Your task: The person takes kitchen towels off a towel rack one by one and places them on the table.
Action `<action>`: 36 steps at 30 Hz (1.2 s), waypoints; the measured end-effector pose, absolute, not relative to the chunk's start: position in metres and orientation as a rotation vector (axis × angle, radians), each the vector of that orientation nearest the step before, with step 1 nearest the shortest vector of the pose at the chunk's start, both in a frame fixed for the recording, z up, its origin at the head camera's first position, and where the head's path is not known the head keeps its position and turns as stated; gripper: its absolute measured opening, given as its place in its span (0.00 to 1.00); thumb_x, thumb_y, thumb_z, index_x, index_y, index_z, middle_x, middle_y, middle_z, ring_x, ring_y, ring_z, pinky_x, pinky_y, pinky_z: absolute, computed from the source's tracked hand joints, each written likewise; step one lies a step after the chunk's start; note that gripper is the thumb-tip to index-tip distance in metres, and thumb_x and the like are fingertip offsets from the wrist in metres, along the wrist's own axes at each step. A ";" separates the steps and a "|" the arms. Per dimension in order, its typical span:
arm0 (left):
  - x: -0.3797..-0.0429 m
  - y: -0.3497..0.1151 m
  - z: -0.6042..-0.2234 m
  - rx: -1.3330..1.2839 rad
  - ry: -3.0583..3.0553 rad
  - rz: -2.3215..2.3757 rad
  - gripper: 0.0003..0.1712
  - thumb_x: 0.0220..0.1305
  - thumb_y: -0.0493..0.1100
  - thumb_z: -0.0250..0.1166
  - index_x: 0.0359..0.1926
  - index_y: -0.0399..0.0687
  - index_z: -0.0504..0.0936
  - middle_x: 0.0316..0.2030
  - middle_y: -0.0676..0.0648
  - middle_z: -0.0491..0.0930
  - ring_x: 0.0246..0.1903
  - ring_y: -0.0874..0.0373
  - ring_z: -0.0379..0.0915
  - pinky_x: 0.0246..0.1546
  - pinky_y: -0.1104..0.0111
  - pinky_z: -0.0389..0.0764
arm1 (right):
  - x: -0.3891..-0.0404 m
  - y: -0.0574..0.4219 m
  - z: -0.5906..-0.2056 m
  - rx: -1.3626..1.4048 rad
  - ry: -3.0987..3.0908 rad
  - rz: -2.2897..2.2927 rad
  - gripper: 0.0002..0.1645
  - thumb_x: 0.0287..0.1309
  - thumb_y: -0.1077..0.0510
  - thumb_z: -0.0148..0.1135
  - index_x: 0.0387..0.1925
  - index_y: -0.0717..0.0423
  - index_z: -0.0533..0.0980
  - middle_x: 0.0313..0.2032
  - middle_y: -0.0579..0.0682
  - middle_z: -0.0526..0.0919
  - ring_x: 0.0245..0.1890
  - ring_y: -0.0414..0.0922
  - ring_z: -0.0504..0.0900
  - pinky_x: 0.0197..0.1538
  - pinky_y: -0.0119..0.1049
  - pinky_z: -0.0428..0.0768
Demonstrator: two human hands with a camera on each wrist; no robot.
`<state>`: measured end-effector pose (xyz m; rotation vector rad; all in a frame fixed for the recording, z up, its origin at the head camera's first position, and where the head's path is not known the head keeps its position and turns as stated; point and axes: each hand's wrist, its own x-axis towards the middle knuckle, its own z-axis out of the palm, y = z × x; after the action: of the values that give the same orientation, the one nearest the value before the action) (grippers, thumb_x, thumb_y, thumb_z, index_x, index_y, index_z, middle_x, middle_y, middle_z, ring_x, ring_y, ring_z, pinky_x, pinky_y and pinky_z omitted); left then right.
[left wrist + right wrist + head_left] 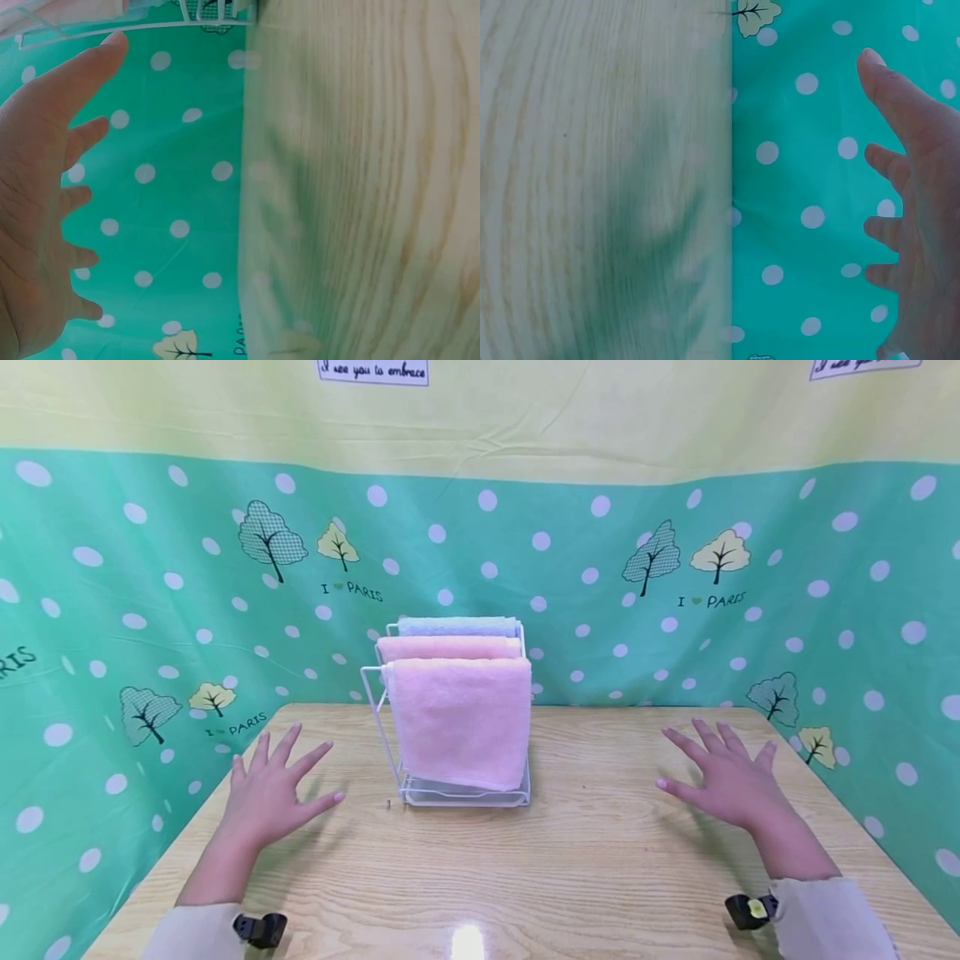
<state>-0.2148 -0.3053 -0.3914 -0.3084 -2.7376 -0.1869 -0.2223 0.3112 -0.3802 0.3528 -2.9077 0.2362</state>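
A white wire rack (378, 718) stands near the middle of the table, with three folded towels draped over its bars. The front towel (461, 718) is pink and hangs lowest; behind it a second pink towel (450, 648) and a pale blue towel (457, 627) show only their upper parts. My left hand (270, 797) hovers over the table left of the rack, fingers spread, holding nothing. On the far right, my right hand (727, 781) is also spread and empty, well apart from the rack. Part of the rack (135, 30) appears beyond the left thumb in the left wrist view.
The wooden table (585, 877) reaches back to a green dotted curtain (570, 560) that closes in the back and both sides. A pale tray (465, 797) forms the rack's base. Dark wrist cameras sit at both cuffs.
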 end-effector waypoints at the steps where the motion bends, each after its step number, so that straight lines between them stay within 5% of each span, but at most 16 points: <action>1: -0.215 -0.305 -0.391 -0.310 -2.735 -0.185 0.47 0.52 0.76 0.63 0.68 0.61 0.69 0.72 0.34 0.51 0.68 0.21 0.36 0.53 0.17 0.40 | -0.222 0.311 -0.379 0.356 -2.906 0.239 0.52 0.56 0.23 0.54 0.75 0.40 0.55 0.72 0.68 0.50 0.69 0.75 0.43 0.50 0.82 0.16; 9: -0.218 -0.302 -0.385 -0.316 -2.732 -0.208 0.48 0.51 0.75 0.64 0.69 0.61 0.69 0.73 0.34 0.50 0.67 0.19 0.39 0.52 0.17 0.41 | -0.222 0.308 -0.372 0.391 -2.883 0.251 0.51 0.56 0.25 0.55 0.75 0.41 0.55 0.73 0.67 0.50 0.70 0.73 0.42 0.51 0.80 0.15; 25: -0.218 -0.295 -0.370 -0.356 -2.764 -0.505 0.49 0.49 0.68 0.72 0.70 0.59 0.67 0.75 0.35 0.40 0.68 0.21 0.38 0.51 0.19 0.50 | -0.226 0.298 -0.357 0.471 -2.887 0.397 0.54 0.55 0.30 0.63 0.76 0.38 0.51 0.74 0.66 0.44 0.71 0.72 0.41 0.50 0.88 0.30; 36: -0.223 -0.292 -0.371 -0.412 -2.718 -0.740 0.49 0.50 0.60 0.75 0.71 0.56 0.66 0.75 0.36 0.43 0.69 0.27 0.41 0.53 0.23 0.57 | -0.226 0.293 -0.350 0.525 -2.872 0.487 0.53 0.55 0.31 0.64 0.76 0.35 0.50 0.74 0.65 0.45 0.71 0.72 0.42 0.52 0.88 0.34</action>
<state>-0.2234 -0.2923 -0.3710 -0.4124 -2.7179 -0.7396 -0.2257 0.2930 -0.3496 0.5246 -2.8720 0.4868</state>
